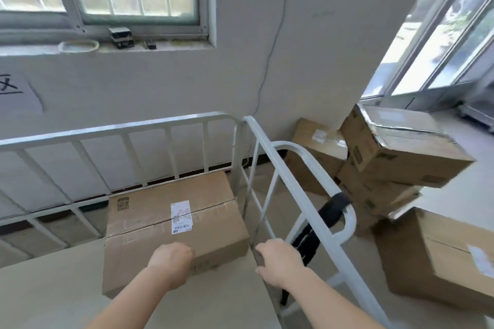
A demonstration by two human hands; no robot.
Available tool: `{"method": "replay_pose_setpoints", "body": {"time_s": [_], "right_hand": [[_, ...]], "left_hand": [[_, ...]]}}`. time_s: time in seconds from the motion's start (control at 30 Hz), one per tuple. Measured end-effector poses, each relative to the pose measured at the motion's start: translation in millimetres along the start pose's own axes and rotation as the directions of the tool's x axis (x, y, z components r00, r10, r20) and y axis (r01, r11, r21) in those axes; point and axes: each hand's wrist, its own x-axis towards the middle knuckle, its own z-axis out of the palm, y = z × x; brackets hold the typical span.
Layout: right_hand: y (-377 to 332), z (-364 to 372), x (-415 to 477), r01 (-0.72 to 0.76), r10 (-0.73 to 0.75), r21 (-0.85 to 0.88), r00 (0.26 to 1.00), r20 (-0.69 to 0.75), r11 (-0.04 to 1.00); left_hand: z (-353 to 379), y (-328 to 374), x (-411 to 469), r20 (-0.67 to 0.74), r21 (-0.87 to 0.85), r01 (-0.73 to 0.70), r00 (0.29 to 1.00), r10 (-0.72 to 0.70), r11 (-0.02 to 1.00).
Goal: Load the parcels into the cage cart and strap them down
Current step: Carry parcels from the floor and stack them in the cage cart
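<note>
Presently the parcel (149, 211) lies ahead, long axis crosswise; our left hand (171, 262) curls on its near edge; whether our right hand (279, 262) grips, we cannot tell.

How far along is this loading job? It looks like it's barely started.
Early days. Done: one parcel sits inside the cage cart. In hand: the left hand and right hand are at its near edge, apparently positioning it. Left: several parcels stand stacked on the floor outside the cart's right side, and the black strap hangs unused from the cart's handle.
</note>
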Motion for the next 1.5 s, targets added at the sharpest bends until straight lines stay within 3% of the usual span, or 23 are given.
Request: {"method": "replay_pose_setpoints", "body": {"time_s": [0.13,0.27,0.6,1.0,1.5], "right_hand": [[35,-38,-49,-0.035,0.044,0.046,0.976,-0.212,0.998],[88,-71,-97,-0.138,0.143,0.039,0.926,-0.349,0.990],[286,-102,-224,-0.393,0.414,0.133,0.833,-0.367,0.910],[517,-76,-324,-0.591,0.617,0.184,0.727,-0.301,0.785],[742,-39,-311,-0.701,0.740,0.263,0.666,-0.090,0.663]], "left_hand": [[-59,39,-17,-0.144,0.045,-0.053,0.988,0.059,0.998],[-126,86,-24,-0.333,0.100,-0.136,0.929,0.162,0.986],[-249,283,-12,-0.493,0.244,-0.248,0.801,0.340,0.937],[-289,546,48,-0.453,0.315,-0.397,0.735,0.504,0.862],[-301,756,195,-0.276,0.318,-0.523,0.747,0.605,0.791]]}}
